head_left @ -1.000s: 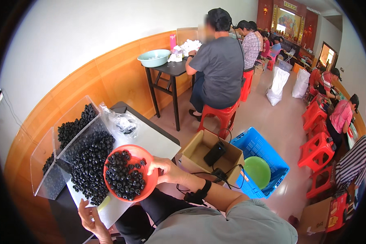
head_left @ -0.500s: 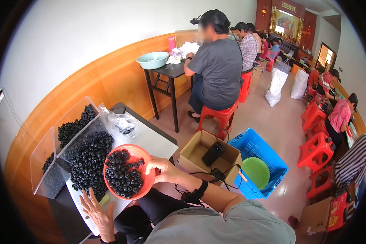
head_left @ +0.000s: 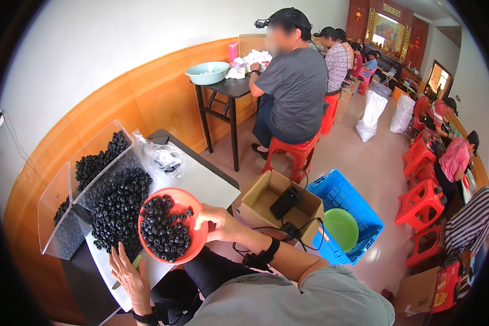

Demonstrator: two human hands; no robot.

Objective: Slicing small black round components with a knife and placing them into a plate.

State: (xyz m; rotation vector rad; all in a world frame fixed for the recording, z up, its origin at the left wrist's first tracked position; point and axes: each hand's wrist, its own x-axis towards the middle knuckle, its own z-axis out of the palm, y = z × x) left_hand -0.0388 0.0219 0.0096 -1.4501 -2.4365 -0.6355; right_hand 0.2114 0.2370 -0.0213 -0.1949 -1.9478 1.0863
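My right hand (head_left: 221, 224) grips the rim of a round orange-red bowl (head_left: 196, 243), thumb and fingers closed on its right side. The bowl is tilted, with many small black ring-like beads (head_left: 165, 231) in it. My left hand (head_left: 130, 278) has its fingers stretched out, their tips at the near edge of a large heap of the same black beads (head_left: 119, 209). Partly beneath that hand lies a small knife with a light green handle (head_left: 137, 262). The heap spills from a clear plastic divided bin (head_left: 57, 231) onto the white tabletop (head_left: 204, 176).
A clear plastic bag (head_left: 165, 160) lies behind the bowl. To the right stand a cardboard box (head_left: 255, 209) with a black device and cables, and a blue crate (head_left: 367, 231) holding a green basin (head_left: 341, 231). A co-worker (head_left: 293, 87) sits ahead on a red stool (head_left: 290, 152).
My left hand has shifted slightly forward against the bead heap, its fingers closer together. The right hand keeps hold of the bowl. The whole view has shifted a little.
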